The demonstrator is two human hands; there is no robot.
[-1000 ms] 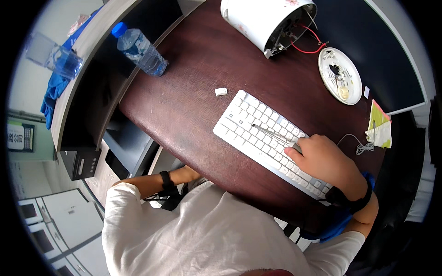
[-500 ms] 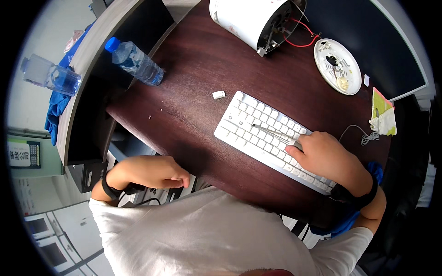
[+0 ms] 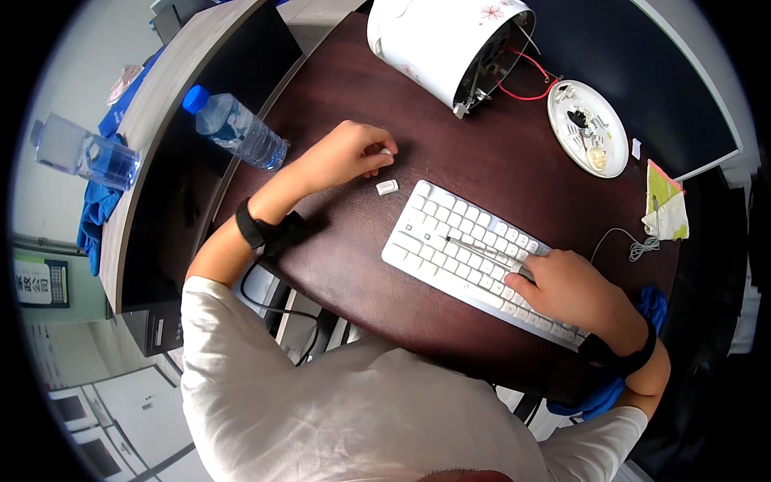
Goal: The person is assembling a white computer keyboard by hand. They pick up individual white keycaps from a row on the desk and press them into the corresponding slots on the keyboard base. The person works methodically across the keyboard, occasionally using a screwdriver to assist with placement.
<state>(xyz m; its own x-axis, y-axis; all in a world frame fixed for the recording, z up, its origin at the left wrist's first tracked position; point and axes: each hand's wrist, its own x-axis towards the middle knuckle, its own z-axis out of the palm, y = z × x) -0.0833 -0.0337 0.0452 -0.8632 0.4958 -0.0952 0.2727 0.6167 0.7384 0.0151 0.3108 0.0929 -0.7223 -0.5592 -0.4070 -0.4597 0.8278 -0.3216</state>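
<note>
A white keyboard [image 3: 450, 277] lies at a slant on the dark brown desk. My right hand [image 3: 566, 289] rests over its right part, closed round a screwdriver [image 3: 482, 253] whose thin metal shaft points left across the keys. Two spots toward the keyboard's left end show dark, without caps. My left hand [image 3: 349, 154] is above the desk, beyond the keyboard's far left corner. Its fingers pinch a small white piece that looks like a keycap [image 3: 386, 151], mostly hidden by them. Just nearer to me, another white keycap [image 3: 387, 187] lies on the desk.
A white cylindrical appliance [image 3: 434, 48] lies on its side at the back, red wires coming from its open end. Right of it are a white round dish [image 3: 606, 120] with small parts and a folded cloth [image 3: 666, 205]. A water bottle [image 3: 241, 132] stands left.
My left hand has moved from beside the desk's near edge up and away to the spot near the loose keycap. The right hand stays on the keyboard with the screwdriver. The whole view has shifted slightly.
</note>
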